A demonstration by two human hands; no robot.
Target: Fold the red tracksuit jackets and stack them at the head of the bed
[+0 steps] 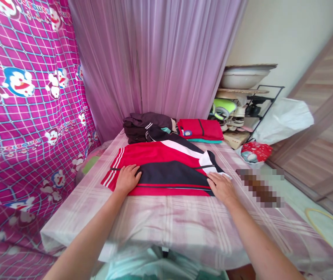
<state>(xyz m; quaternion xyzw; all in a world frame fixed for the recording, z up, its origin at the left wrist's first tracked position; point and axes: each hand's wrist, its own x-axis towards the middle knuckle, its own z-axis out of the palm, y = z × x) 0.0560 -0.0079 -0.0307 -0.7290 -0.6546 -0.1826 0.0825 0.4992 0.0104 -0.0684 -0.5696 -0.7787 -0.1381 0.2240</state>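
Jacket lies under left hand and right hand.

From my remote end I read the jacket as smooth matt cloth, the far curtain as fabric (faintly glossy), the right panel as grained wood

Pale teal clothing, bare forearms

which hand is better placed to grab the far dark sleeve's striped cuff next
Likely the left hand: it rests on the jacket nearer that striped cuff, while the right hand lies farther away.
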